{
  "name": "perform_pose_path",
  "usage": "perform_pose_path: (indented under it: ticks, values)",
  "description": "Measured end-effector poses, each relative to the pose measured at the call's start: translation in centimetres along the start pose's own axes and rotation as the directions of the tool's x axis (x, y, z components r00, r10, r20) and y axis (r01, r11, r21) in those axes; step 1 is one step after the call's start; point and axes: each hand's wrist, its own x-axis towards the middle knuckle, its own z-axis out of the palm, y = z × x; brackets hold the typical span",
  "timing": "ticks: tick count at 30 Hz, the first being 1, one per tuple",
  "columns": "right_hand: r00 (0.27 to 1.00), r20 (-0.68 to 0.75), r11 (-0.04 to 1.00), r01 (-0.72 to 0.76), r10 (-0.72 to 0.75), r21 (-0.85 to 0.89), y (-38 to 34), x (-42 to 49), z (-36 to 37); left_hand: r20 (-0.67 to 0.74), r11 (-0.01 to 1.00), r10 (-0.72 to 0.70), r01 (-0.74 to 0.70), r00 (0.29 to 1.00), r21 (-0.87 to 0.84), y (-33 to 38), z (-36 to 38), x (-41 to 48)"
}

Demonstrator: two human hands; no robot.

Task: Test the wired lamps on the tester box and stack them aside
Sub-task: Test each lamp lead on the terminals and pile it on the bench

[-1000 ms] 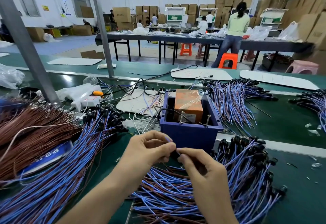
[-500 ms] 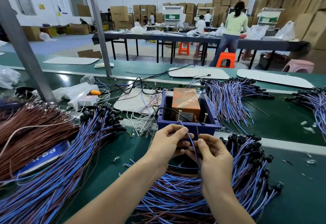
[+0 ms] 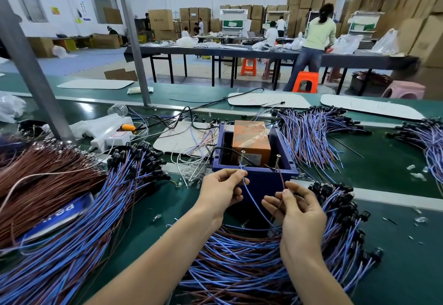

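Testing step: left hand [image 3: 223, 192] pinches blue lead [image 3: 250, 193], right hand [image 3: 300, 211] pinches brown lead [image 3: 281, 177], near tester box [image 3: 263, 181]; next likely needs both ends touching its 2 screw posts [image 3: 243, 153].

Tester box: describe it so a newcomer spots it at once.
On the green bench, look centre, between the fanned wire bundles, just beyond the left hand and right hand. The tester box is the only tub there: dark blue, open-topped, with an orange block inside.
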Motion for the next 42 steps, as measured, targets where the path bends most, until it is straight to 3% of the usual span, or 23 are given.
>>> perform_pose_path:
  ticks: [5,8,11,13,14,15,16,17,18,19,20,24,27,31,36,38,40,42]
  values:
    - [0.999,0.046,0.999,0.005,-0.003,-0.054,-0.1,-0.3,-0.1,0.039,0.999,0.027,-0.029,0.999,0.037,0.3,-0.2,-0.6]
    - [0.982,0.188,0.966,0.054,-0.006,-0.254,0.1,-0.8,-0.3,0.079,0.996,0.075,-0.080,0.994,0.051,0.9,-0.5,-1.4]
    - [0.924,0.379,0.848,0.156,0.057,-0.506,0.0,-1.5,-0.5,0.054,0.978,0.208,-0.207,0.977,-0.021,1.8,-2.1,-2.1]
    - [0.835,0.522,0.705,0.265,0.175,-0.658,-0.2,-1.9,-0.6,-0.054,0.934,0.351,-0.345,0.935,0.095,2.2,-4.9,-2.1]
    - [0.771,0.582,0.599,0.344,0.260,-0.723,-0.2,-2.1,-0.7,-0.128,0.871,0.437,-0.382,0.890,0.309,2.3,-6.8,-1.8]
    - [0.709,0.619,0.499,0.422,0.339,-0.757,-0.2,-2.3,-0.8,-0.173,0.734,0.511,-0.323,0.842,0.597,2.3,-8.9,-1.3]
    - [0.662,0.639,0.430,0.483,0.391,-0.763,0.0,-2.5,-0.8,-0.179,0.515,0.538,-0.152,0.824,0.844,2.2,-11.0,-0.7]
    - [0.638,0.648,0.410,0.505,0.415,-0.759,0.2,-2.6,-0.8,-0.194,0.270,0.515,0.056,0.835,0.961,2.0,-12.8,-0.1]
    - [0.630,0.651,0.417,0.502,0.424,-0.758,0.3,-2.6,-0.7,-0.221,0.073,0.471,0.212,0.854,0.974,1.7,-14.4,0.3]
    - [0.630,0.653,0.434,0.492,0.421,-0.755,0.4,-2.7,-0.7,-0.237,-0.046,0.449,0.287,0.861,0.957,1.1,-15.5,0.7]
    - [0.628,0.658,0.450,0.487,0.415,-0.749,0.4,-2.8,-0.5,-0.223,-0.102,0.460,0.300,0.860,0.948,0.4,-16.4,0.9]
    - [0.626,0.658,0.490,0.455,0.417,-0.744,0.5,-2.8,0.1,-0.094,-0.064,0.609,0.168,0.788,0.984,-1.5,-17.8,1.2]
    - [0.628,0.647,0.520,0.412,0.433,-0.748,0.2,-2.6,0.1,-0.142,0.040,0.655,0.154,0.742,0.987,-1.5,-17.8,1.4]
    - [0.639,0.633,0.537,0.379,0.437,-0.754,0.0,-2.4,-0.2,-0.193,0.028,0.613,0.223,0.766,0.974,-0.8,-18.0,2.1]
    - [0.673,0.601,0.573,0.311,0.431,-0.758,-0.2,-2.3,-0.5,-0.277,0.166,0.552,0.222,0.786,0.961,1.2,-16.7,1.5]
    - [0.684,0.604,0.602,0.295,0.409,-0.742,-0.3,-2.2,-0.6,-0.265,0.249,0.599,0.139,0.756,0.959,2.5,-15.7,0.5]
    - [0.654,0.651,0.671,0.287,0.385,-0.684,-0.2,-2.1,-0.4,-0.221,0.360,0.664,-0.047,0.714,0.932,3.7,-13.4,-1.5]
    - [0.604,0.728,0.789,0.252,0.323,-0.560,-0.1,-2.3,0.1,-0.107,0.485,0.632,-0.284,0.768,0.827,4.2,-9.9,-3.9]
